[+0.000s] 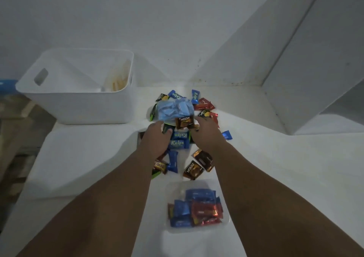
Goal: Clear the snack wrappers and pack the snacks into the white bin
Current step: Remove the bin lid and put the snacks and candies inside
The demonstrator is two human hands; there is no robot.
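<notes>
A heap of small snack packs (pixel 178 140) in blue, brown, red and green lies in the middle of the white table. A clear bag of pale blue pieces (pixel 174 108) rests on its far side. My left hand (pixel 156 138) and my right hand (pixel 206 133) press down on the heap from either side, fingers curled around the packs between them. The white bin (pixel 78 106) stands at the back left, apart from the heap. Whether either hand grips a pack I cannot tell.
A clear plastic tray (pixel 197 229) holding blue and red packs sits near the front, between my forearms. White walls close the back, and a white boxed structure (pixel 315 69) juts in at the right. The table's left edge (pixel 29 177) drops to a darker floor.
</notes>
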